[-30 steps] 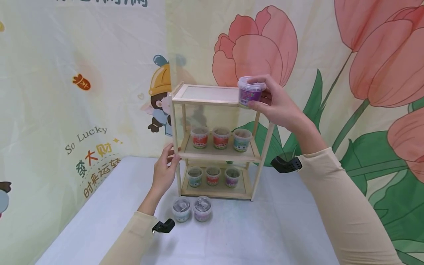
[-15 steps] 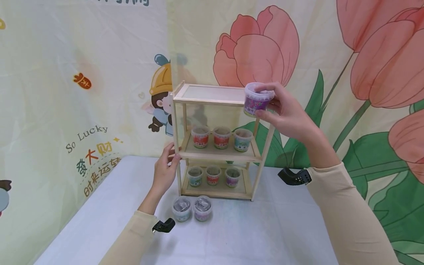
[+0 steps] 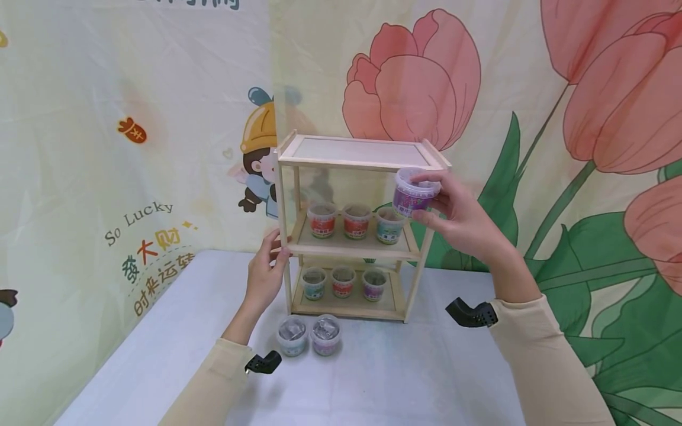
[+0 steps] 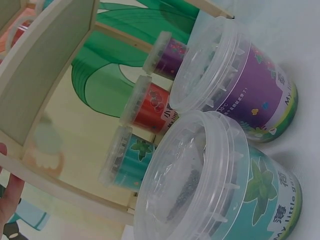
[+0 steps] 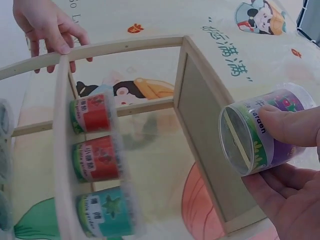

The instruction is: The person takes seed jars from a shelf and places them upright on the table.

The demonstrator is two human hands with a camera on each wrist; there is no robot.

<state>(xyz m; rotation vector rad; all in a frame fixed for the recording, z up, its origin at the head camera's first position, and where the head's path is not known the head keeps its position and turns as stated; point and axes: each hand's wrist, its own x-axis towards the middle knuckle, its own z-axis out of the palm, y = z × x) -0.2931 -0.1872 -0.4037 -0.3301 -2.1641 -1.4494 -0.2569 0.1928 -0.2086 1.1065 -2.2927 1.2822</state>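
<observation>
A three-tier wooden shelf (image 3: 351,161) stands on the table. My right hand (image 3: 459,214) grips a small clear tub with a purple label (image 3: 414,193) beside the shelf's right front post, just below the bare top tier; the same purple tub (image 5: 265,131) shows in the right wrist view. My left hand (image 3: 265,272) grips the left front post at the middle tier. The middle tier holds two red tubs (image 3: 322,220) and a teal one (image 3: 389,225). The bottom tier holds a teal tub (image 3: 314,283), a red one and a purple one.
Two more lidded tubs stand on the grey table in front of the shelf, a teal tub (image 3: 292,336) and a purple one (image 3: 326,335); the left wrist view shows them close up. A printed cloth backdrop (image 3: 106,148) hangs right behind the shelf.
My right hand has carried the purple tub from the right end of the top tier outward and down, to just below the top tier. My left hand stays on the post.
</observation>
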